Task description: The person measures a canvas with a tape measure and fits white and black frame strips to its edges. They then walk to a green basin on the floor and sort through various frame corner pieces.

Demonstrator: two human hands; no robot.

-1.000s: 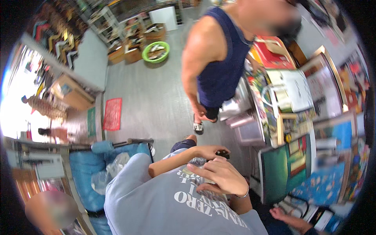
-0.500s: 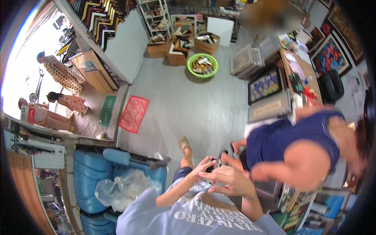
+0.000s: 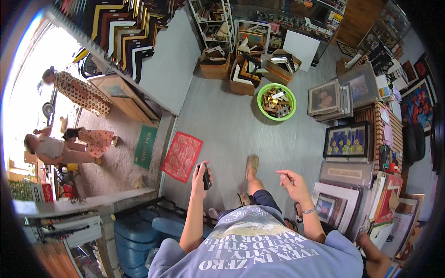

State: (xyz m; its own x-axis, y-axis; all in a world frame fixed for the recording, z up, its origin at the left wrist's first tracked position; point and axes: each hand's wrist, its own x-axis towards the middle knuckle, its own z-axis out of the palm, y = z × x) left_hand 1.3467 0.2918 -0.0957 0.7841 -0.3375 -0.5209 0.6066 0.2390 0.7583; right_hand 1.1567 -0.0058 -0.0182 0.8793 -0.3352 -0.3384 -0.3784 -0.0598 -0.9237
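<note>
My left hand (image 3: 198, 181) is raised above the floor, its fingers wrapped round a small black object (image 3: 205, 176). The object's kind is not clear from here. Well apart from it, my right hand (image 3: 295, 187) hangs in the air with the index finger stretched out and the other fingers loosely bent; nothing shows in it. A bracelet (image 3: 309, 211) circles my right wrist. Nearest beyond my left hand lies a red patterned mat (image 3: 182, 156) on the grey floor.
A green basin (image 3: 261, 109) of frame offcuts stands ahead, near cardboard boxes (image 3: 243, 88) of moulding pieces. Framed pictures (image 3: 347, 140) lean along the right. Blue seats (image 3: 134, 241) are at lower left. People (image 3: 85, 95) stand beyond the doorway; another person's arm (image 3: 376, 255) shows at lower right.
My hands were together before my chest and are now apart, the left holding the black object. The person in navy has mostly left view at lower right. My view has shifted.
</note>
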